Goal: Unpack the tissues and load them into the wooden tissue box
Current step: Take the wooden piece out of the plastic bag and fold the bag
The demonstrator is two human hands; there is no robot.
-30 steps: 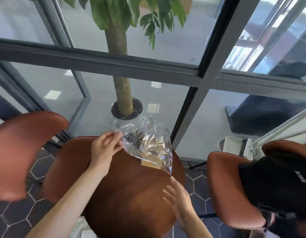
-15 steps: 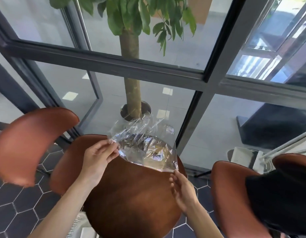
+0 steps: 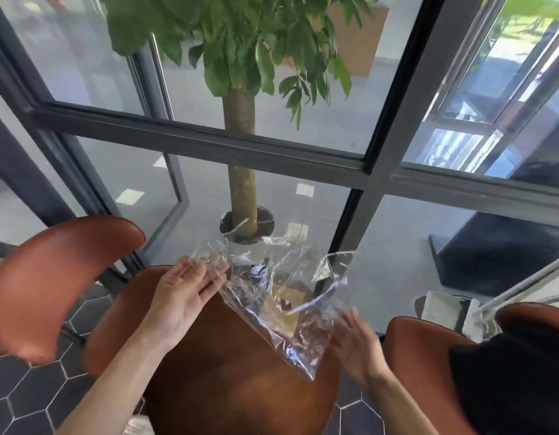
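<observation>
a: what's the left hand (image 3: 180, 296) doing?

b: its grip is pinching the top edge of the clear plastic wrapper (image 3: 281, 296), fingers lying nearly flat along it. the wrapper is hanging crumpled over the far side of the round brown counter (image 3: 234, 384).

a: and the right hand (image 3: 355, 343)?

b: it's hovering beside the wrapper's lower corner with fingers spread. it's blurred, so i can't tell whether its grip is touching the film or just next to it.

a: where are the tissues and the wooden box?

b: i'm seeing something tan through the film, low in the wrapper. it might be the box or a label, i can't say which. no loose tissues are showing anywhere.

a: what's worrying you?

b: the film is slick and only one edge is being held. if anything is sitting inside, it's probably going to slide toward that low corner and drop out, past the counter's edge onto the tiled floor (image 3: 27, 400). the wrapper is hanging near that edge, between the brown chairs (image 3: 52, 277).
</observation>
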